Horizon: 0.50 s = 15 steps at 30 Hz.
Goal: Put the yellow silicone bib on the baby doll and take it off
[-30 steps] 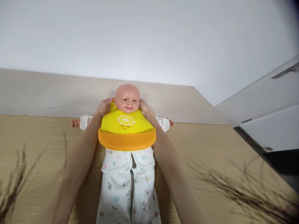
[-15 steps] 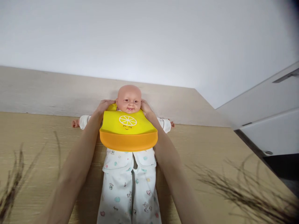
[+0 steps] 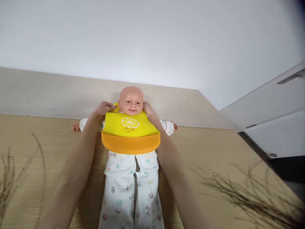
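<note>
On the pale wood-grain surface lies a bald plastic baby doll on its back, head toward the wall, dressed in white printed cotton pyjamas. Across its chest sits a yellow silicone bib with an orange catch-pocket and a lemon-slice print, upper edge tucked under the chin.

Left hand: at the doll's neck on its side, fingers curled shut around the bib's yellow neck strap, which stands up in a small loop beside the ear. Right hand: pressed against the other side of the neck, fingers reaching behind the head and mostly hidden. Cannot tell whether they pinch the other strap end or merely rest there. Both forearms run along either side of the body.

Doll's short arms splayed outward, touching the surface. Wispy dried twigs intrude at both lower corners, near the camera, blurred.

Risks, as judged: the strap ends meet out of sight behind the neck, so any fastening is done by feel; a missed stud would leave the bib loose to slide off the chest. Pulling unevenly from the left could skew the bib sideways or roll the light head. The springy silicone strap could also slip from the curled fingers.
</note>
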### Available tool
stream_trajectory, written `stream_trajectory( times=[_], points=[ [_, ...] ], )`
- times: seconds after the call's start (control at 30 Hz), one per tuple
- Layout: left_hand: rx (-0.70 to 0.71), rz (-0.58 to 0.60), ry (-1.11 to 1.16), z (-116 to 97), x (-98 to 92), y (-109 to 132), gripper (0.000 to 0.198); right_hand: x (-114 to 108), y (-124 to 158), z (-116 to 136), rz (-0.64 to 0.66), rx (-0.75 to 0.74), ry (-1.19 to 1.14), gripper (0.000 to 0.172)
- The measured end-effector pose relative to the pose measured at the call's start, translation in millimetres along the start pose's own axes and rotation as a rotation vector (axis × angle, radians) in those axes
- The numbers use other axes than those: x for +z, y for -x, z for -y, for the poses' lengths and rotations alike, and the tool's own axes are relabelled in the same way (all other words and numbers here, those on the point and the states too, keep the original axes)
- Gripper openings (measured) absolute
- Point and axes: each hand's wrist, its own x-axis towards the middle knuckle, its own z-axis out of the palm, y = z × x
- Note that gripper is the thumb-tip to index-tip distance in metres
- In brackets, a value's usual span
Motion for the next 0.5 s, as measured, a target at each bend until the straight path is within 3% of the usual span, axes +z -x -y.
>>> stream_trajectory(
  times=[0.1, 0.27, 0.5],
  points=[
    [0.035, 0.084, 0.157, 2.3, -5.7, 1.1, 0.032, -0.2, -0.2, 0.1, -0.002, 0.021, -0.023, 0.030],
    [0.096, 0.109, 0.343, 2.9, -4.0, -0.5, 0.028, -0.9, -1.7, -1.4, 0.024, 0.002, -0.072, 0.032],
    [0.137, 0.103, 0.400, 4.2, 2.1, -3.8, 0.028, 0.1, 0.1, 1.1, 0.004, 0.021, -0.062, 0.030]
  ],
)
